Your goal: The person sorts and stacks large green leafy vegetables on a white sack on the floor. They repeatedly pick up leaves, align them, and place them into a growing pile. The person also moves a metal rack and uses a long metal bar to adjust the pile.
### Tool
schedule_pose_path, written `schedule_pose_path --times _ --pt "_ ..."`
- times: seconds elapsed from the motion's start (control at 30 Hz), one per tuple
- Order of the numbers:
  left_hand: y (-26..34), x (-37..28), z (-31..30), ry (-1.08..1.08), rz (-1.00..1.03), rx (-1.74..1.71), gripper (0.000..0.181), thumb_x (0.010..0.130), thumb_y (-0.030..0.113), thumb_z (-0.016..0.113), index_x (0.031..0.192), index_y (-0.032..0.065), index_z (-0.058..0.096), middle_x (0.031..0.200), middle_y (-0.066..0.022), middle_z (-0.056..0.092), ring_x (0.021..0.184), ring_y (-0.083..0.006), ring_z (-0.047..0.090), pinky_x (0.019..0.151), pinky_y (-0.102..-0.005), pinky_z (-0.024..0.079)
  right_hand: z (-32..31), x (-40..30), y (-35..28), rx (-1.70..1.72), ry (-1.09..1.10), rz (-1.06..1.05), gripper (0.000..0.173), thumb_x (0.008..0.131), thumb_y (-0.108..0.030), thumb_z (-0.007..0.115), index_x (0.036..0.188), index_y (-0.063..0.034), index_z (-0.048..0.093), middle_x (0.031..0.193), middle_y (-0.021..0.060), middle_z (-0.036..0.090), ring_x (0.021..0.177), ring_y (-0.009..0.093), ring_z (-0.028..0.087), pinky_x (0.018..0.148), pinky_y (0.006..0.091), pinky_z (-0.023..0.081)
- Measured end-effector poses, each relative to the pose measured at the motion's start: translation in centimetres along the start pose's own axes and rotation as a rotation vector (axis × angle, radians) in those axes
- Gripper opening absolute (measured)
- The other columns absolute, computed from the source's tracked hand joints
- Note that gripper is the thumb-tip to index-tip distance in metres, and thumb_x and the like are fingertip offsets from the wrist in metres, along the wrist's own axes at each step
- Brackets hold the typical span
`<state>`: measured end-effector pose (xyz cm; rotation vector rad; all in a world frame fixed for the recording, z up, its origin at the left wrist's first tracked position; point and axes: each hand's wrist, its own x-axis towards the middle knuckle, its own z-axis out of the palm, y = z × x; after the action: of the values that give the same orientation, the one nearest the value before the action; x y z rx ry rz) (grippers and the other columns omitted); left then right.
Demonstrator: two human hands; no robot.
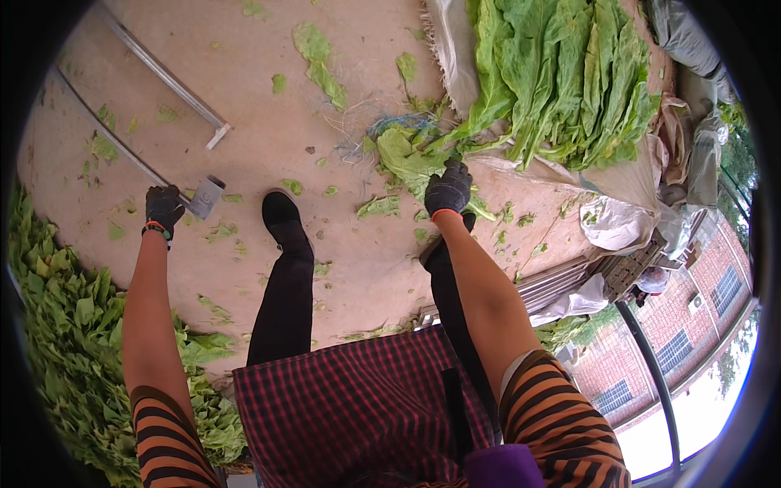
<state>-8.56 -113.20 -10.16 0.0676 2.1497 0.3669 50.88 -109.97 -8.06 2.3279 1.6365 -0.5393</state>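
My left hand (163,207), in a dark glove, is closed around the end of a metal bar (137,160) by its flat plate. A second metal bar (177,82) lies on the floor above it. My right hand (449,186), gloved too, is at the stem ends of large green leaves (406,155) on the floor; its fingertips are partly hidden, so whether it grips them cannot be told. Just beyond it, a stack of long green leaves (558,85) rests on a white woven sheet (454,55). Tangled blue and pale string (399,124) lies by the leaves.
A large heap of green leaves (73,323) fills the left side. Leaf scraps (320,67) are scattered over the concrete floor (366,262). White sacking (622,222) and a pile of metal bars (558,283) lie at the right. A person (651,283) is farther off, before a brick building.
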Motion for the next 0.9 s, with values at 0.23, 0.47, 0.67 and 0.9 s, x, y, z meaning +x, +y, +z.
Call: schedule_pose_path --times 0.23,0.47,0.67,0.9 --pt "-6.4 -4.8 9.7 -0.073 0.308 0.290 0.051 0.082 0.014 0.065 0.130 0.0150 0.046 0.096 -0.0040 0.062 0.079 -0.0169 0.059 0.058 -0.0322 0.048 -0.4 2.0 13.0 -0.108 -0.252 -0.362 0.041 0.076 -0.020 0.068 0.114 -0.0089 0.058 0.109 0.0156 0.061 0.097 0.035 0.060 0.078 0.0463 0.051" --pt "-8.6 -15.5 19.9 -0.513 0.036 -0.117 0.036 0.089 0.000 0.058 0.122 0.0060 0.046 0.092 -0.0108 0.059 0.071 -0.0136 0.055 0.056 -0.0235 0.046 -0.5 -2.2 26.6 -0.128 -0.163 -0.298 0.046 0.073 -0.028 0.072 0.112 -0.0079 0.060 0.103 0.0147 0.062 0.096 0.034 0.059 0.079 0.0458 0.050" --pt "-9.4 -21.7 25.6 -0.663 -0.264 -0.263 0.016 0.096 0.010 0.055 0.109 0.0016 0.049 0.080 -0.0114 0.055 0.061 -0.0128 0.049 0.057 -0.0249 0.046 4.5 0.0 26.4 -0.161 -0.269 -0.189 0.053 0.073 -0.033 0.071 0.121 -0.0156 0.059 0.110 0.0082 0.061 0.106 0.031 0.055 0.082 0.0493 0.047" --pt "-9.7 -30.0 27.4 -0.733 -0.231 -0.142 0.012 0.095 0.009 0.053 0.104 0.0009 0.052 0.077 -0.0081 0.054 0.060 -0.0119 0.047 0.062 -0.0267 0.049 1.0 -0.5 28.5 0.148 -0.668 -0.029 0.036 0.083 -0.025 0.061 0.114 -0.0064 0.060 0.113 0.0194 0.065 0.105 0.039 0.061 0.088 0.0462 0.049"
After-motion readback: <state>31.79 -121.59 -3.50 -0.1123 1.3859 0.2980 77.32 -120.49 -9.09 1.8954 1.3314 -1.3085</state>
